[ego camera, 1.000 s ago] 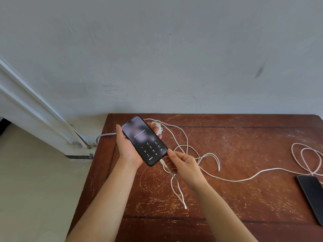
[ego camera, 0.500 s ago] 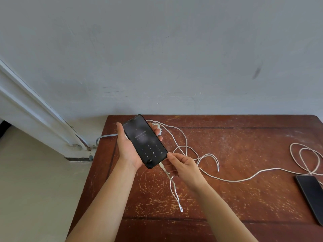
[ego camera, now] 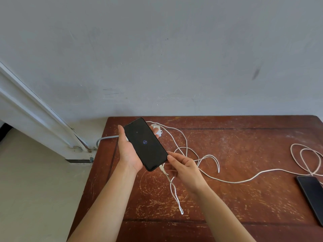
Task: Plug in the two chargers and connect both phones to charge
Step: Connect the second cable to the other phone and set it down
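Grey wall behind, scratched brown table [ego camera: 244, 154] below, pale floor to the left. Left hand [ego camera: 130, 154] grasps a phone [ego camera: 145, 144] by its long edges, screen up, held above the table's left part. Screen is dark with a small round icon at its centre. Phone's long axis runs diagonally: top end toward the wall and left, port end toward the person and right.

Right hand [ego camera: 183, 167] sits right at that port end, fingers pinched on the white plug [ego camera: 161, 168] of a cable [ego camera: 176, 198]. Plug touches the phone's bottom edge and looks seated, though I cannot tell if it is fully in. So the port lies just up-left of the right-hand grip, in line with the phone's long axis; any last push goes along that axis. Right hand is the nearer one for it.

Cable loops down from the plug and runs back toward a white charger [ego camera: 156, 129] at the far table edge, partly hidden behind the phone.

Second phone [ego camera: 312, 196] lies flat at the table's right edge, well apart, with a second cable [ego camera: 305, 158] coiled just beside it; connection there can't be made out.

Judgement: first phone nearly done, set it down next.
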### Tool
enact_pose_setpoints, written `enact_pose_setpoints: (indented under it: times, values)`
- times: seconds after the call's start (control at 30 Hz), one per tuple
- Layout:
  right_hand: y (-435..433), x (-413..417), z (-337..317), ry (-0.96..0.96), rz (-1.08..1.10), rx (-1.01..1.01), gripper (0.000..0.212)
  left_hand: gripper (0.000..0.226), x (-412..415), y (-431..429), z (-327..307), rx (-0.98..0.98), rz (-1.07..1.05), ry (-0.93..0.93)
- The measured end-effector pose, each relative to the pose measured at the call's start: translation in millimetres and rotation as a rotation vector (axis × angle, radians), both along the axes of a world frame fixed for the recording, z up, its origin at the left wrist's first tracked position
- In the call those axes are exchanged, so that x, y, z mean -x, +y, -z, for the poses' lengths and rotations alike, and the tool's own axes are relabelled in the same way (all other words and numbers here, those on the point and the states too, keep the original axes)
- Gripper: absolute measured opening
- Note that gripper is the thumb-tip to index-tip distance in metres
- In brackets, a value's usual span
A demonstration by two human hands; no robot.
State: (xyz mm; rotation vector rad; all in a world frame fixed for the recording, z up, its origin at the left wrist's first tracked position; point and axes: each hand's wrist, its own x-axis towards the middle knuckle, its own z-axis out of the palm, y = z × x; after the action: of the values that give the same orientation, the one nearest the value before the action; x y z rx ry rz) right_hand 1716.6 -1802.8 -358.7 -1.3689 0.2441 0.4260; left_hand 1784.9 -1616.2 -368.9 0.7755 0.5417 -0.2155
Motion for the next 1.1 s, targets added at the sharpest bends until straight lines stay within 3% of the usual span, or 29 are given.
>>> enact_pose_setpoints:
  times: [0.3,0.53,0.77,1.1]
  values:
    - [-3,1,8,-0.004,-0.003,-0.044,0.025,0.071,1,-7,-4,-0.132,-0.04,0.062]
    - [0,1,26,0.05,0.063,-0.2,0.024,0.084,5,-6,-11,-0.121,0.067,0.094]
    - [10,-3,41,0.118,0.126,-0.287,0.021,0.041,27,-2,11,-0.151,0.037,0.032]
    - [34,-10,92,0.34,0.075,-0.075,0.025,0.026,25,18,59,-0.486,0.108,0.221]
